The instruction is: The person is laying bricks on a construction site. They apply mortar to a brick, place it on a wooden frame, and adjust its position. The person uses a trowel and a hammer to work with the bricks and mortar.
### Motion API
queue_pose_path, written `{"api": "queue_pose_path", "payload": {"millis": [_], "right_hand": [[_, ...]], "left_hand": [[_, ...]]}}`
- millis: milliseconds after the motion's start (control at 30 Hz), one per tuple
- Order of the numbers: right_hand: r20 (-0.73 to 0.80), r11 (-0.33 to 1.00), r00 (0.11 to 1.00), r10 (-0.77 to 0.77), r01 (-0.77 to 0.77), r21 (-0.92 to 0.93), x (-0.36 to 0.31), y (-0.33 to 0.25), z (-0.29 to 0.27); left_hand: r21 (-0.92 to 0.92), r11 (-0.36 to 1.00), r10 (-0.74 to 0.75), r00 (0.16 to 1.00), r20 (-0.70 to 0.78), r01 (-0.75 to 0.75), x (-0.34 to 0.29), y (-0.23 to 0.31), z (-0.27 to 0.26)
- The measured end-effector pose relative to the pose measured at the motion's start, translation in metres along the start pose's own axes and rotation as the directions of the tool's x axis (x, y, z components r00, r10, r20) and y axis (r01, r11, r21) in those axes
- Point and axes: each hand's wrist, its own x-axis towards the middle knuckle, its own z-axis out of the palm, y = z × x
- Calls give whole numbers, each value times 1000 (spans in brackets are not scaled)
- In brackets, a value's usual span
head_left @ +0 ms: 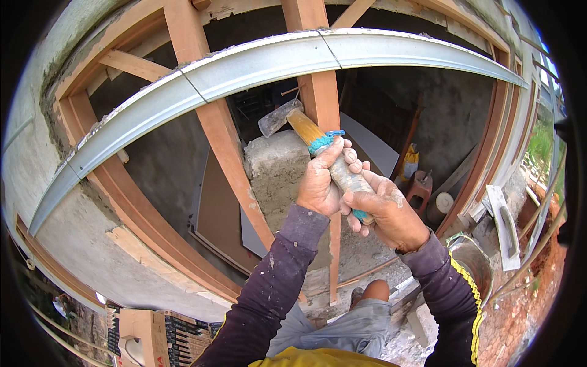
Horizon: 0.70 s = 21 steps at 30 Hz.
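Both my hands grip one hammer (304, 127), held at a slant in the middle of the view. Its grey metal head (278, 118) is at the upper left, above the top of a cement-plastered wall stub (278, 159). The yellow handle is bound with teal wrapping, and a small blue piece sticks out beside it. My left hand (321, 180) closes round the grip just below this wrapping. My right hand (386, 208) is closed round the lower end of the grip. A thin nail (290, 91) projects from the wooden post (319, 98) near the hammer head.
A long grey metal channel (263, 68) spans the wooden frame above my hands. A slanting wooden post (229, 159) stands left of the wall stub. At the right are a bucket (474, 260), a small reddish stool (419, 188) and a plastering float (502, 226). A cardboard box (143, 333) lies at lower left.
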Motion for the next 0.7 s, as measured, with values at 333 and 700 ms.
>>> {"api": "queue_pose_path", "payload": {"millis": [333,700], "right_hand": [[-5,966,999,40,-40,-257,9,7,-12],[-15,948,992,-128,118,-296,12,40,-17]], "left_hand": [[60,998,-12,1000,2,12,4,-2,-13],[75,997,-2,1000,-17,3,3,-9,-30]]}}
